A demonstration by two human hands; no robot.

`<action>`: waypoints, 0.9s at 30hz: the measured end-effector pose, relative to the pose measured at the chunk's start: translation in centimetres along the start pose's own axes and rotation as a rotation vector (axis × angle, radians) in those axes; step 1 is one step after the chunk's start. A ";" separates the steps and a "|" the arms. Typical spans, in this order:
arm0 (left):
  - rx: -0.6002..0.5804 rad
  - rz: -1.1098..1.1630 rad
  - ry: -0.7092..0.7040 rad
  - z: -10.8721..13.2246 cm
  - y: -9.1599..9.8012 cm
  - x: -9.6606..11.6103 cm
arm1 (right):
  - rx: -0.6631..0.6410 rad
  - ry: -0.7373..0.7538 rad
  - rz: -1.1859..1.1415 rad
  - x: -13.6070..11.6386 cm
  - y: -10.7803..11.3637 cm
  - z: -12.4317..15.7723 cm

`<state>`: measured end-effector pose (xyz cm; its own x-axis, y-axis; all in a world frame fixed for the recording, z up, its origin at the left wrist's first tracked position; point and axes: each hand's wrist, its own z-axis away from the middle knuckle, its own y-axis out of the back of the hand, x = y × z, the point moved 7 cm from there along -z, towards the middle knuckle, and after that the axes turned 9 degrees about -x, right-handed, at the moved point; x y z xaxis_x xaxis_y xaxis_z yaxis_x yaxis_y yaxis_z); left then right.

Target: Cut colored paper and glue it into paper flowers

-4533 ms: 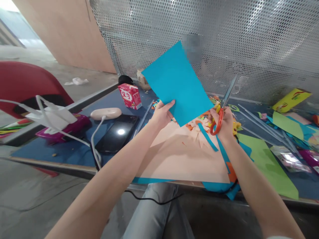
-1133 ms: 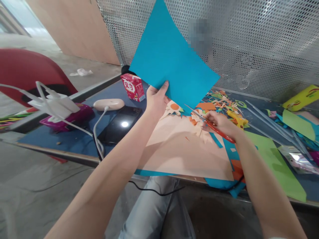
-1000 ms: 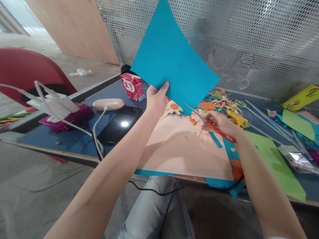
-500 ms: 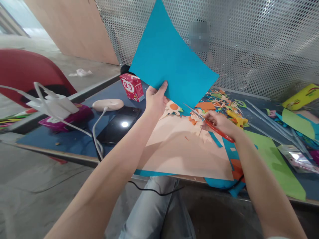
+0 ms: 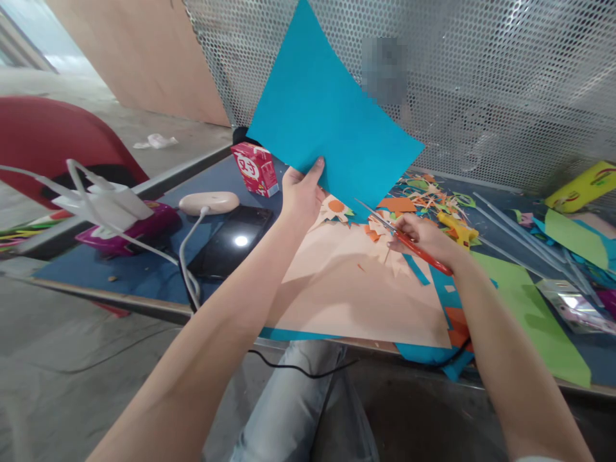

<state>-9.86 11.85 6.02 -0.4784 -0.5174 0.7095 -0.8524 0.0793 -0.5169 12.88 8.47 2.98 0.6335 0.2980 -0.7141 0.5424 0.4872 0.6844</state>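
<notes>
My left hand (image 5: 303,192) pinches the lower left edge of a large blue sheet of paper (image 5: 332,115), thumb on the near face, and holds it raised over the table. The sheet's upper right edge curves inward. In my right hand (image 5: 418,237) is a pair of scissors (image 5: 423,255) with red-orange handles. Its blade tips point up and left, close to the sheet's lower corner; whether they touch it I cannot tell. Below lies a peach sheet of paper (image 5: 346,289), with a peach paper flower with an orange centre (image 5: 335,206) at its far edge.
Paper scraps (image 5: 428,189) and a yellow glue gun (image 5: 457,230) lie behind my right hand. A green sheet (image 5: 529,314) and clear sticks (image 5: 520,224) are at right. Left stand a red box (image 5: 255,168), a phone (image 5: 233,240) and a white plug adapter (image 5: 108,205). A perforated metal panel (image 5: 481,77) rises behind.
Almost nothing differs. The blue sheet's top corner has shifted very slightly left; both hands and the scissors keep their places.
</notes>
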 end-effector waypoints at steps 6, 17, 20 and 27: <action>0.006 -0.010 0.031 0.1 -0.1 -0.1 | -0.011 0.000 -0.033 -0.4 -0.1 0.0; 0.028 -0.022 0.037 0.3 0.0 -0.1 | 0.007 -0.042 -0.036 -1.2 -0.1 0.3; 0.050 -0.026 0.053 0.3 0.2 -0.2 | 0.014 -0.053 -0.009 -1.0 0.0 0.3; 0.032 -0.026 0.041 0.3 0.3 -0.2 | 0.030 -0.038 0.028 -1.0 0.1 0.2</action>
<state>-9.90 11.75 5.57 -0.4647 -0.4834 0.7419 -0.8579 0.0384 -0.5124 12.42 8.06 3.75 0.6693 0.2793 -0.6885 0.5396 0.4542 0.7088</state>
